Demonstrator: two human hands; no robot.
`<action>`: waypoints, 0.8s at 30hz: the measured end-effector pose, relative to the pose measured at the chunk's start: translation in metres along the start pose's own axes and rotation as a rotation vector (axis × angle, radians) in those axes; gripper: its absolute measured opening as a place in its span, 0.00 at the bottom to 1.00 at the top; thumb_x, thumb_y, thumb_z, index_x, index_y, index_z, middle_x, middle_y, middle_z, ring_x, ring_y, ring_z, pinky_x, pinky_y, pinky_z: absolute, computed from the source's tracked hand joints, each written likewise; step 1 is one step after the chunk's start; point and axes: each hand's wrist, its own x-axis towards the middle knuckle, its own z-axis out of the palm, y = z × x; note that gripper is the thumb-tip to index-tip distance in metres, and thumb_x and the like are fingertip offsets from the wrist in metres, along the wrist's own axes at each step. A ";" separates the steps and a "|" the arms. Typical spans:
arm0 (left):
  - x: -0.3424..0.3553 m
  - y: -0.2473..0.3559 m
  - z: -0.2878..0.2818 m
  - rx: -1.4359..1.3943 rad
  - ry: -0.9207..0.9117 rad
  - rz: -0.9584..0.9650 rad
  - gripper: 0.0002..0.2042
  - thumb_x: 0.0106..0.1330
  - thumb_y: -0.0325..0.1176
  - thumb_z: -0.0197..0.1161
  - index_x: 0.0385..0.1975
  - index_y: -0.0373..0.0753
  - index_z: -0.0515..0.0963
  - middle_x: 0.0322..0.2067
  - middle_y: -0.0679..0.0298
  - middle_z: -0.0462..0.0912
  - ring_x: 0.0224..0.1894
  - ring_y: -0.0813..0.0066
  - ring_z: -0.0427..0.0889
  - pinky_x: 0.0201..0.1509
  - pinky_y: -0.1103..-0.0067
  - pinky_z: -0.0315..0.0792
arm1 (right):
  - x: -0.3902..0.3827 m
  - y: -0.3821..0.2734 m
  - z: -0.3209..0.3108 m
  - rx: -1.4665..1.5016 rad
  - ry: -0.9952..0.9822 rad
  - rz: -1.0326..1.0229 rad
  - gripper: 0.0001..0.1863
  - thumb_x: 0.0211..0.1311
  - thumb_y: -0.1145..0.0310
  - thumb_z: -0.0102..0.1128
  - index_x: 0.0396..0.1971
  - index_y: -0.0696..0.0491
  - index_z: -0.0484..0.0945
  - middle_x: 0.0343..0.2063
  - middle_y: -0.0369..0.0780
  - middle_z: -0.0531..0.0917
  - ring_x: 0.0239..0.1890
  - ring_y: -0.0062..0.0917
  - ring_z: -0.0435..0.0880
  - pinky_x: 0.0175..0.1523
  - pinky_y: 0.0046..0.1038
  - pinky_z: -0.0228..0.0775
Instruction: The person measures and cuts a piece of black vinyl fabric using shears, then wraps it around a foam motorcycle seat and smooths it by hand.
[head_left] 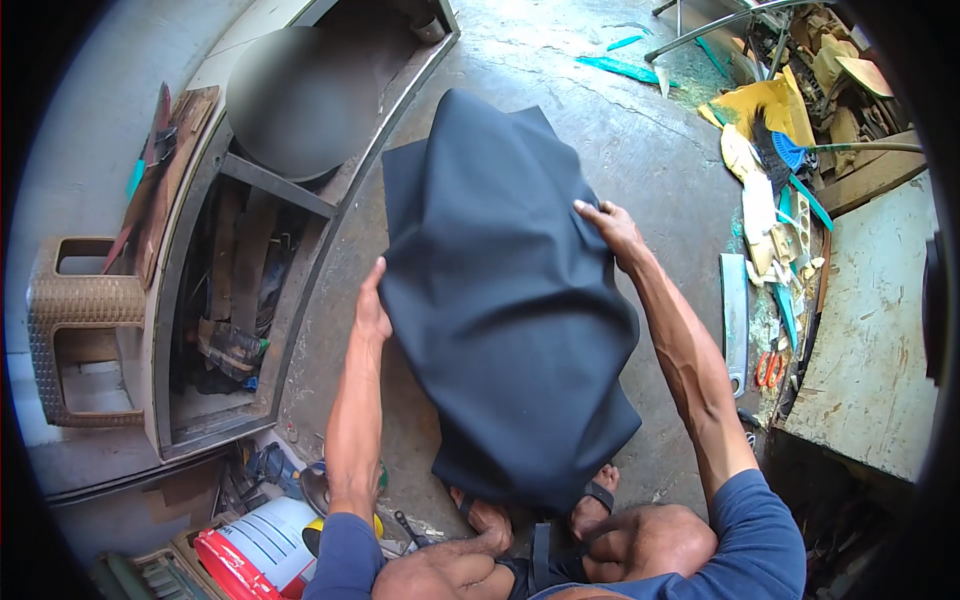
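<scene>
A large black sheet (510, 290), smooth like leatherette, spreads in front of me, creased and bulging in the middle. Whether anything lies beneath it is hidden. My left hand (371, 305) holds its left edge, with the fingers mostly out of sight behind the material. On the far right side, my right hand (612, 228) pinches the other edge, thumb on top and fingers tucked under. The near end of the sheet hangs just over my sandalled feet (597, 497).
Red-handled scissors (770, 368) and a long metal strip (735, 320) lie on the floor at right, beside scraps and a pale board (865, 330). A metal-framed cabinet (290, 330) stands at left. A white-and-red bucket (265, 545) sits near left.
</scene>
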 end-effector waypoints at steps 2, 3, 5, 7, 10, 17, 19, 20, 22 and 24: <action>0.008 0.017 -0.005 -0.094 0.041 -0.018 0.26 0.68 0.45 0.62 0.58 0.31 0.72 0.54 0.52 0.80 0.54 0.58 0.81 0.64 0.61 0.72 | 0.000 -0.020 0.011 0.129 -0.003 -0.053 0.36 0.58 0.56 0.71 0.58 0.67 0.71 0.49 0.49 0.81 0.47 0.32 0.82 0.49 0.33 0.77; 0.015 0.019 -0.003 -0.117 0.032 -0.009 0.22 0.68 0.40 0.64 0.56 0.34 0.74 0.51 0.53 0.82 0.51 0.58 0.83 0.61 0.61 0.74 | 0.009 -0.023 0.000 0.246 0.008 -0.165 0.31 0.61 0.58 0.69 0.56 0.65 0.73 0.46 0.47 0.82 0.43 0.28 0.83 0.47 0.28 0.77; 0.007 0.025 -0.002 -0.101 -0.036 0.094 0.23 0.68 0.40 0.63 0.57 0.32 0.73 0.53 0.51 0.80 0.54 0.57 0.81 0.63 0.61 0.73 | -0.006 -0.048 0.009 0.485 0.125 -0.410 0.15 0.66 0.68 0.63 0.47 0.61 0.77 0.36 0.40 0.84 0.33 0.20 0.81 0.36 0.23 0.76; 0.003 0.023 0.008 -0.086 -0.099 0.230 0.24 0.67 0.37 0.66 0.59 0.32 0.72 0.54 0.52 0.80 0.55 0.57 0.80 0.63 0.62 0.72 | -0.007 -0.041 -0.009 0.409 0.208 -0.442 0.14 0.67 0.68 0.62 0.47 0.59 0.78 0.35 0.39 0.84 0.34 0.19 0.81 0.38 0.23 0.76; 0.011 0.017 0.022 0.159 0.089 0.294 0.25 0.64 0.34 0.69 0.59 0.33 0.72 0.52 0.55 0.81 0.53 0.60 0.81 0.62 0.63 0.73 | 0.006 -0.007 -0.021 0.401 0.261 -0.432 0.13 0.67 0.67 0.62 0.46 0.58 0.78 0.35 0.38 0.84 0.33 0.19 0.81 0.39 0.24 0.75; -0.001 0.021 0.015 0.152 0.114 0.373 0.30 0.62 0.31 0.70 0.64 0.35 0.67 0.58 0.55 0.75 0.60 0.59 0.74 0.65 0.63 0.69 | 0.001 -0.015 -0.020 0.381 0.250 -0.364 0.13 0.65 0.67 0.64 0.46 0.57 0.79 0.35 0.37 0.84 0.35 0.18 0.80 0.40 0.24 0.74; -0.006 0.020 0.016 0.232 0.179 0.346 0.29 0.62 0.29 0.69 0.64 0.34 0.68 0.59 0.54 0.75 0.60 0.59 0.74 0.65 0.64 0.68 | -0.007 -0.013 -0.024 0.071 0.310 -0.313 0.16 0.66 0.65 0.63 0.47 0.59 0.80 0.36 0.37 0.84 0.38 0.20 0.80 0.43 0.25 0.74; -0.008 0.011 0.008 0.235 0.186 0.329 0.29 0.62 0.29 0.69 0.64 0.34 0.68 0.59 0.54 0.75 0.60 0.59 0.74 0.65 0.64 0.68 | -0.007 0.008 -0.022 0.069 0.312 -0.294 0.16 0.66 0.65 0.63 0.47 0.59 0.80 0.36 0.37 0.84 0.38 0.20 0.80 0.43 0.25 0.74; 0.005 0.009 0.007 0.349 0.321 0.303 0.29 0.62 0.31 0.69 0.64 0.33 0.68 0.59 0.54 0.75 0.60 0.60 0.74 0.65 0.66 0.67 | 0.004 0.015 -0.017 0.180 0.289 -0.280 0.17 0.67 0.63 0.62 0.47 0.61 0.80 0.37 0.38 0.85 0.38 0.20 0.80 0.44 0.25 0.73; 0.010 0.012 -0.003 0.309 0.326 0.284 0.29 0.64 0.33 0.68 0.64 0.32 0.68 0.59 0.55 0.75 0.60 0.60 0.74 0.65 0.68 0.67 | 0.007 0.015 -0.016 0.223 0.327 -0.321 0.18 0.67 0.62 0.61 0.48 0.60 0.81 0.36 0.37 0.85 0.36 0.19 0.79 0.43 0.25 0.73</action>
